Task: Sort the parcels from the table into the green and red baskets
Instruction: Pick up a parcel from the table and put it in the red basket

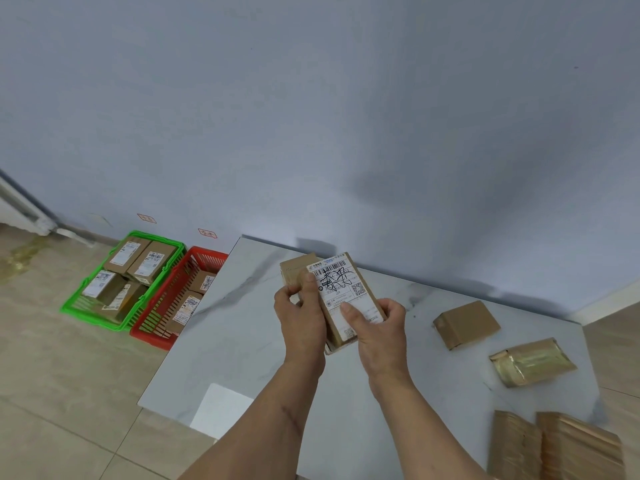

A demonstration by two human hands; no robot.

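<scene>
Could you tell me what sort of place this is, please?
Probably an improvised parcel-sorting spot in a plain room: a marble-look table against a bare wall, labelled cardboard parcels, and a green basket and red basket on the tiled floor.

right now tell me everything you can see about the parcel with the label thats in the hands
The labelled parcel is a small brown cardboard box, its white shipping label facing the camera with a barcode, QR codes and black handwritten characters. It is held up over the white marble table, tilted. The left hand grips its left edge, the right hand its lower right. Another plain brown box sits behind it.
</scene>
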